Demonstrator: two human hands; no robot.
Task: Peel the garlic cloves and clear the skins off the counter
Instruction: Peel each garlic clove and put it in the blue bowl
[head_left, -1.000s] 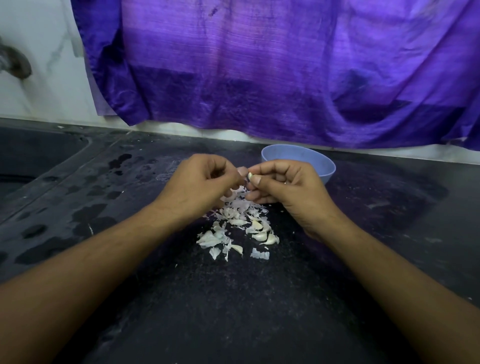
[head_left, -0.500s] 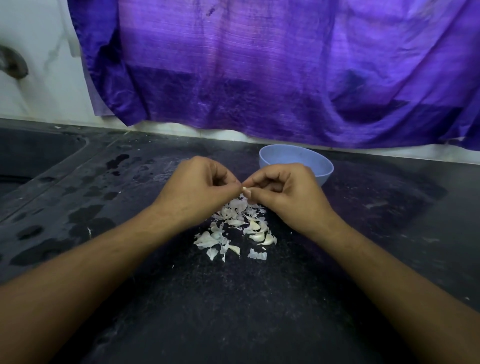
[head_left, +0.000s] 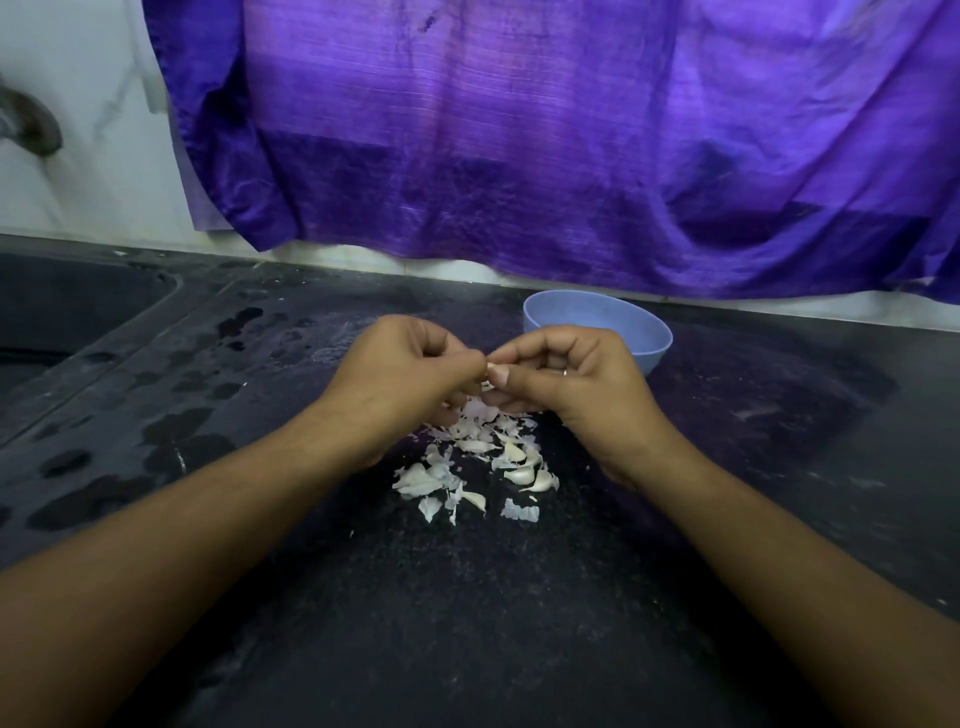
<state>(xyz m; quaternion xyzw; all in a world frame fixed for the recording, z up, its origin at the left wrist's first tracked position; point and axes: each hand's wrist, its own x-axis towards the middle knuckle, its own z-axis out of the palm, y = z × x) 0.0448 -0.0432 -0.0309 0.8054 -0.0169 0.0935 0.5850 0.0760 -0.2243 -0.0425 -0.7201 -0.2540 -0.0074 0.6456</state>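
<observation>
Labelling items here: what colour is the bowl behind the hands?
Light blue; the bowl shows best in the head view.

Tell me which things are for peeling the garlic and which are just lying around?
For the job: left hand, right hand, the mostly hidden garlic clove they pinch, pile of skins and cloves, probably the blue bowl.
Just lying about: purple cloth, tap, sink.
</observation>
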